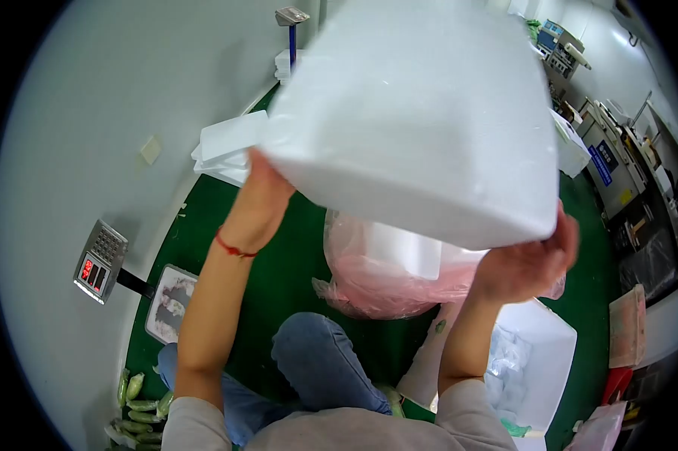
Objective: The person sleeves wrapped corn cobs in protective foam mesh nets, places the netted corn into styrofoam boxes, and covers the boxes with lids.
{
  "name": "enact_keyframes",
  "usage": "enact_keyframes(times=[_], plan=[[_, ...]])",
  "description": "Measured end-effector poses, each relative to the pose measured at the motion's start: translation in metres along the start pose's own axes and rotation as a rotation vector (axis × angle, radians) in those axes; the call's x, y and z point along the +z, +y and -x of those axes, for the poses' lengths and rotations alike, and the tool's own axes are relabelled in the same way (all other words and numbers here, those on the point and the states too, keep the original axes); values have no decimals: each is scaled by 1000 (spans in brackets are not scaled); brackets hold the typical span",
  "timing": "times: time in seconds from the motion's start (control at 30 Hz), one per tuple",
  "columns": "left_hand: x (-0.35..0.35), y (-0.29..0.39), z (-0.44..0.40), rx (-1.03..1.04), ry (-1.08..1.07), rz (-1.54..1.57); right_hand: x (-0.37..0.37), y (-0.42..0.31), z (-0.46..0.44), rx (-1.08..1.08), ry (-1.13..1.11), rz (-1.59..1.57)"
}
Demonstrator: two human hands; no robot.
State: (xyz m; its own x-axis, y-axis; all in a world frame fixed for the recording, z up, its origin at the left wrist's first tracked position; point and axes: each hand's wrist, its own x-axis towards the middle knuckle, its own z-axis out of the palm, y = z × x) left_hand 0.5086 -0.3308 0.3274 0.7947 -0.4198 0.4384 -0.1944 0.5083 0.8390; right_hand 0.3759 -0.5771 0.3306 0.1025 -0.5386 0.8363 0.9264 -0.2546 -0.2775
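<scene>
White foam box (414,128): held up off the green floor (279,293) in front of the seated or crouching person, tilted, its upper part blurred. It fills the upper middle of the view and covers much of what lies beyond.

Left hand (267,188) at the box's near left corner, gripping it; most of its fingers are out of sight behind the foam. Red cord (233,249) round that wrist. Right hand (523,263) at the near right corner, fingers curled against the edge and gripping, their tips too blurred to read.

Below the box, a pink plastic bag (369,289) lies crumpled on the floor, a white slab (406,252) showing in it. Beside the right forearm, an open white box (553,353) with clear packs (508,368) inside and a bit of green at its near end.

Person's left: a scale with a lit red display (100,263) on a post, its platform (175,297) low by the wall (68,150). Nearer, wrapped green vegetables (143,406) on the floor. Farther off, white foam pieces (233,139) stacked against the wall, and another scale (291,16) on a blue post.

Far right: a cluttered bench (613,150), with a pinkish tub (627,327) nearer.
</scene>
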Motion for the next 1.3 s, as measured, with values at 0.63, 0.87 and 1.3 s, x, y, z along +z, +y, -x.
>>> enact_keyframes(times=[0.63, 0.87, 1.3], plan=[[-104, 144, 573, -80, 1803, -925, 219, 47, 248, 215, -1923, 262], [134, -51, 765, -488, 2491, -996, 292, -6, 461, 216, -2191, 278], [87, -119, 810, -1170, 1870, -687, 350, -165, 420, 741, -1778, -440]])
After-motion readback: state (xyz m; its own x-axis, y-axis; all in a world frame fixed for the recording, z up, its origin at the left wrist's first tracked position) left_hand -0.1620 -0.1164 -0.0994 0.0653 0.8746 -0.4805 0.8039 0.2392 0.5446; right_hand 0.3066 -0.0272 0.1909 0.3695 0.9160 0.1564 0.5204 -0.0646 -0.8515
